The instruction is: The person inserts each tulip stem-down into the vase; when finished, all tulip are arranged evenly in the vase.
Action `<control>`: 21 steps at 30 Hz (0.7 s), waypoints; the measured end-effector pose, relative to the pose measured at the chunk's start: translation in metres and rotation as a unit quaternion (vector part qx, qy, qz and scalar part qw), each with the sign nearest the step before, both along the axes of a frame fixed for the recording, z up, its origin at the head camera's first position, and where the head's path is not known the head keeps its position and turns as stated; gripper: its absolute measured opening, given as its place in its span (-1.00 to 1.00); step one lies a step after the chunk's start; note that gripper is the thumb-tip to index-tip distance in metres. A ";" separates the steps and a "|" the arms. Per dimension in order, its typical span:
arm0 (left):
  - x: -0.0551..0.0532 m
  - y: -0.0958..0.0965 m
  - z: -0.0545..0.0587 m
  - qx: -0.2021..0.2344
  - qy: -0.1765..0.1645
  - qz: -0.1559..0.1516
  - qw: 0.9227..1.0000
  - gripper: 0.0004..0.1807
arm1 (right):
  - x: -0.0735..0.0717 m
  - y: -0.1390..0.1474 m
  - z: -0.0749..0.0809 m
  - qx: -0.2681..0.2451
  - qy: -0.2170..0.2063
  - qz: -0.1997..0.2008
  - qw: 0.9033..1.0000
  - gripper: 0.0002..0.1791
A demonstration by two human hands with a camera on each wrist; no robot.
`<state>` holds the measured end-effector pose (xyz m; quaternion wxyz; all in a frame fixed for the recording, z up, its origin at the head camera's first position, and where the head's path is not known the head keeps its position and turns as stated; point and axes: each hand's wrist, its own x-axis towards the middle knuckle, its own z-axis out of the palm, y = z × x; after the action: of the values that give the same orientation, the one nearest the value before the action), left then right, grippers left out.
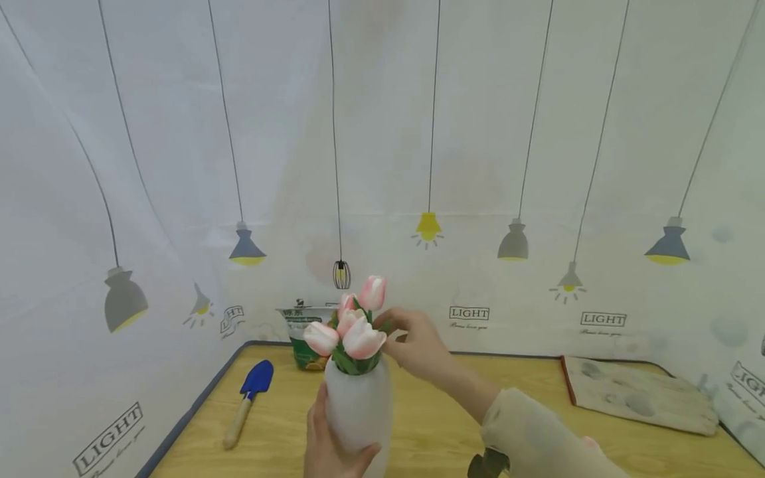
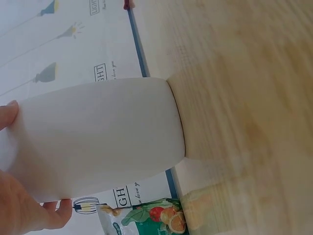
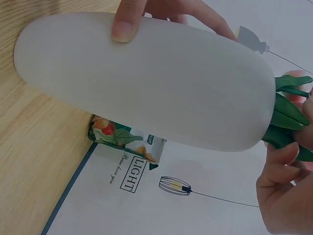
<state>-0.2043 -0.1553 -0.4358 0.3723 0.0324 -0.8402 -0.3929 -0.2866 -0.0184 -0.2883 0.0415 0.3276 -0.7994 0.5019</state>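
A white vase (image 1: pixel 358 405) stands upright on the wooden table, its base on the surface in the left wrist view. Several pink and white artificial tulips (image 1: pixel 363 337) with green leaves (image 3: pixel 287 111) rise from its mouth. My left hand (image 1: pixel 335 441) grips the vase, with the thumb on the near side and fingers round the left. Behind the blooms, on their right, my right hand (image 1: pixel 415 342) pinches a green tulip leaf (image 1: pixel 385 326) between bent fingers and thumb. The right fingertips are partly hidden by the flowers.
A small trowel (image 1: pixel 257 378) with a blue blade lies left on the table (image 1: pixel 442 411). Behind the vase stands a green and white bag (image 1: pixel 301 338). A folded cloth (image 1: pixel 639 396) lies at right. A pink bit (image 1: pixel 590 443) shows past my right sleeve.
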 end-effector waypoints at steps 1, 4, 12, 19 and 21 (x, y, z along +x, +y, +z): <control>0.000 0.000 0.000 0.000 0.001 0.001 1.000 0.28 | 0.000 0.000 -0.002 0.007 0.014 0.002 1.000 -0.80; 0.002 0.002 -0.001 0.007 -0.007 0.001 1.000 0.27 | 0.001 0.003 -0.010 0.028 0.038 0.016 0.999 -0.78; 0.004 0.006 -0.001 0.016 -0.024 0.012 1.000 0.27 | 0.004 0.005 -0.017 0.019 0.036 0.017 0.999 -0.73; 0.005 0.005 -0.004 0.014 -0.010 0.016 1.000 0.29 | 0.005 -0.001 -0.018 0.098 0.054 -0.028 0.993 -0.76; 0.005 0.005 -0.004 0.014 -0.015 0.019 1.000 0.30 | 0.004 0.003 -0.021 0.100 0.064 -0.013 0.993 -0.76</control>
<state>-0.1989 -0.1506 -0.4401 0.3661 0.0594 -0.8396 -0.3969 -0.2824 -0.0155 -0.3095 0.0663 0.3510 -0.8456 0.3966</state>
